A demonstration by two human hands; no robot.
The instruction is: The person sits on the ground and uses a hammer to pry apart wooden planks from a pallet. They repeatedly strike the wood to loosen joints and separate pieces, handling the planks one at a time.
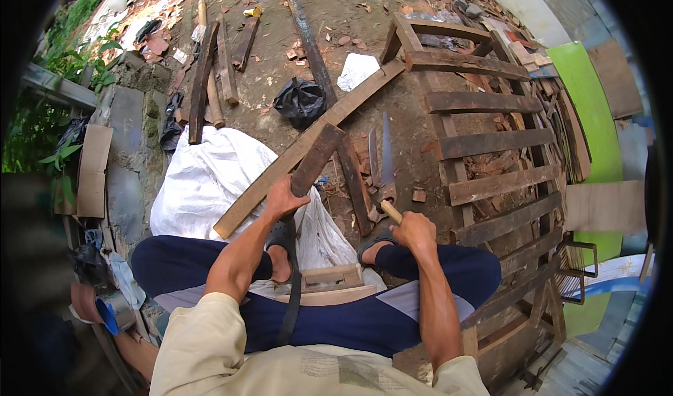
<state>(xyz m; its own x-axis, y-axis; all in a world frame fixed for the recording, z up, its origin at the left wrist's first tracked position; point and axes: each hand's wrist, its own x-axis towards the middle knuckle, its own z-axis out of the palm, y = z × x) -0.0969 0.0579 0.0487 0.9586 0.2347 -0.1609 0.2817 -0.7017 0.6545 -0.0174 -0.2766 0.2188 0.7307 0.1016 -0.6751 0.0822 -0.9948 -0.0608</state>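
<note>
My left hand (284, 198) grips the lower end of a short dark wooden block (319, 159). The block slants up and away, its upper part over a long wooden plank (364, 96). Closed round a pale wooden handle (392, 212) is my right hand (416, 232), whose fist hides the rest of that tool, so I cannot tell its kind. Just beyond that handle lies a handsaw (388, 159), blade pointing away from me. A second narrow blade (373, 154) lies beside it. A white sack (210, 175) spreads under the plank's near end.
A slatted wooden pallet frame (494, 141) stands along my right. Dark timber lengths (308, 38) and loose sticks (224, 63) lie on the dirt ahead. A black plastic bag (300, 101) sits beyond the plank. A block wall (126, 143) borders the left; a green panel (585, 108) borders the right.
</note>
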